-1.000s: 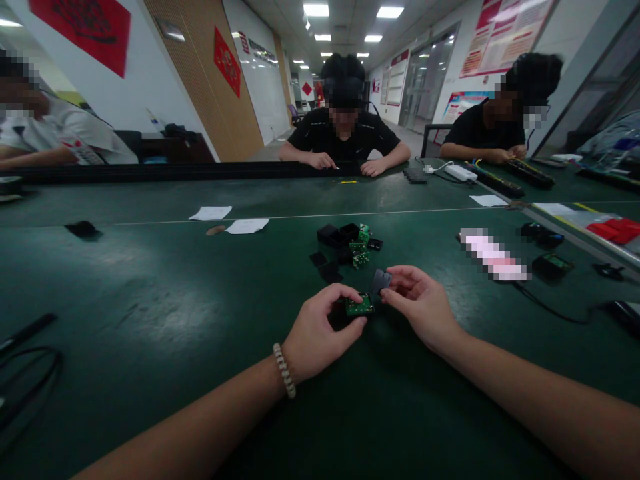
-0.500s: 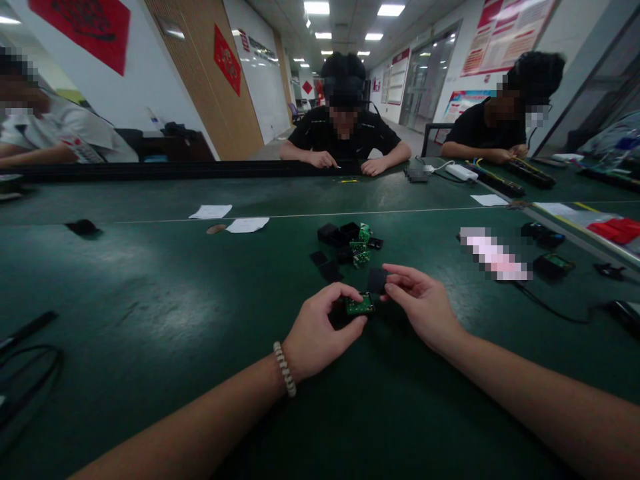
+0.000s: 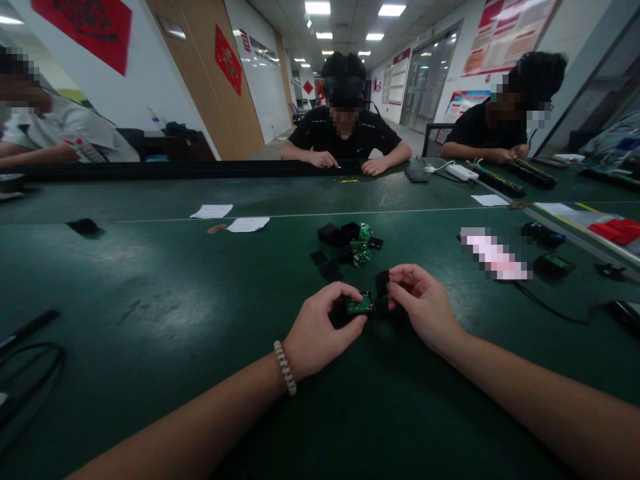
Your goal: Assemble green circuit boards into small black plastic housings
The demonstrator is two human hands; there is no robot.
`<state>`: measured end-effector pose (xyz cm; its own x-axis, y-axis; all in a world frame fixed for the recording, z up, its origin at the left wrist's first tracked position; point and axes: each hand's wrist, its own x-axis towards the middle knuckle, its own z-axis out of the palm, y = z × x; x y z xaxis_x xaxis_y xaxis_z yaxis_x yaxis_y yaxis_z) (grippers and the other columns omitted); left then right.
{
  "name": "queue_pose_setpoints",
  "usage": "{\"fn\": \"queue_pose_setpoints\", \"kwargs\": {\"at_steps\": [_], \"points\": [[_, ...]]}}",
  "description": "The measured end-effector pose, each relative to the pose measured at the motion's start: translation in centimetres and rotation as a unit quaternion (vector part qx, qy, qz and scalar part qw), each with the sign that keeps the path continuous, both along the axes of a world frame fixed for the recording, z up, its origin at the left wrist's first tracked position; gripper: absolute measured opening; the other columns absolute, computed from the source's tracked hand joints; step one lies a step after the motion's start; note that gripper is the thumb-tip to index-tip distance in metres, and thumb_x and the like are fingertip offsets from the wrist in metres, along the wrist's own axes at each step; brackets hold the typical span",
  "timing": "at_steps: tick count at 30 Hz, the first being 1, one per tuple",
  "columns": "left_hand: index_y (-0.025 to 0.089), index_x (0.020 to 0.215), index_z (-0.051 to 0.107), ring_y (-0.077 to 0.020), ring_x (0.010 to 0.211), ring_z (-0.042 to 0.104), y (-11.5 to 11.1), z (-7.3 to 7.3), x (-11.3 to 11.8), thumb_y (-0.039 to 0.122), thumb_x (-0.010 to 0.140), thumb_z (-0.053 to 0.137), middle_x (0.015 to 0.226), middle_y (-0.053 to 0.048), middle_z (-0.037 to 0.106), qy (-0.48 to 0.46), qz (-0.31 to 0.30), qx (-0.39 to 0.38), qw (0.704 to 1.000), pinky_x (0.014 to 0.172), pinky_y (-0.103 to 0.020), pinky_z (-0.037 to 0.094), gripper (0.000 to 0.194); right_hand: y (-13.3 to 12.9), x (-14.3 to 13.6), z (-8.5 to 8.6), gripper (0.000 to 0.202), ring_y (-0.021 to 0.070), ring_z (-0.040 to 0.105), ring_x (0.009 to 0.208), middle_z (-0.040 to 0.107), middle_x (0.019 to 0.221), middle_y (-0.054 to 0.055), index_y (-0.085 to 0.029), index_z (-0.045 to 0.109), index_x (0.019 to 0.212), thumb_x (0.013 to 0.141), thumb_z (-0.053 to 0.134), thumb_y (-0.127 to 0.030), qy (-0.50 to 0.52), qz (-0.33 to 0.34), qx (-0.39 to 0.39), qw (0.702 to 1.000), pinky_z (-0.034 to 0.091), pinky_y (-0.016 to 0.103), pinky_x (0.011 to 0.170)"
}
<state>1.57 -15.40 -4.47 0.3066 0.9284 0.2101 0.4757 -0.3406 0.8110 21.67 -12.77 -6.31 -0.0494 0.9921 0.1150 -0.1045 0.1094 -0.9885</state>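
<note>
A small green circuit board (image 3: 360, 304), seemingly in a black case, is gripped between the thumb and index finger of my left hand (image 3: 323, 328). Just to its right, my right hand (image 3: 423, 303) pinches a thin black plate (image 3: 383, 283) by its right edge, held tilted and apart from the board. Beyond my hands lies a pile of black cases (image 3: 336, 233) with several green boards (image 3: 361, 256). Flat black plates (image 3: 327, 268) rest at the pile's near left side.
White papers (image 3: 249, 225) lie on the green table (image 3: 150, 333). A blurred-out bright object (image 3: 493, 253) with a cable sits at right, near another cased board (image 3: 554, 264). Black cables (image 3: 37, 353) are at far left. Three people sit across the table.
My right hand has shifted the black plate slightly to the right, away from the board, and turned it more edge-on. My left hand stays in place with the board.
</note>
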Motion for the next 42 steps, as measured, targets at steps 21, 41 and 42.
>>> {"fn": "queue_pose_setpoints", "kwargs": {"at_steps": [21,41,42], "points": [[0.021,0.103,0.061,-0.0232,0.104,0.066,0.03,0.02,0.21,0.018,0.079,0.069,0.112,-0.006,0.067,-0.053,-0.01,-0.012,0.998,0.092,-0.043,0.056,0.025,-0.19,-0.27,0.23,0.029,0.0168,0.069,0.076,0.065,0.087,0.001,-0.021,0.06,0.102,0.076,0.072,-0.022,0.03,0.036,0.01,0.999,0.059,0.031,0.066],[0.021,0.109,0.059,-0.0224,0.106,0.066,0.13,-0.08,0.17,0.016,0.079,0.069,0.112,-0.006,0.067,-0.072,-0.013,-0.03,0.997,0.095,-0.042,0.055,0.031,-0.39,0.12,0.41,0.036,0.0166,0.062,0.078,0.069,0.094,0.003,-0.023,0.073,0.108,0.072,0.076,-0.023,-0.07,0.014,0.044,0.996,0.054,0.034,0.072],[0.021,0.109,0.059,-0.0226,0.106,0.066,0.13,-0.08,0.16,0.016,0.079,0.069,0.112,-0.006,0.067,-0.071,-0.012,-0.031,0.997,0.095,-0.042,0.055,0.032,-0.4,0.14,0.48,0.034,0.016,0.061,0.077,0.068,0.095,0.003,-0.024,0.074,0.106,0.073,0.076,-0.023,-0.072,0.016,0.051,0.996,0.053,0.033,0.071]]}}
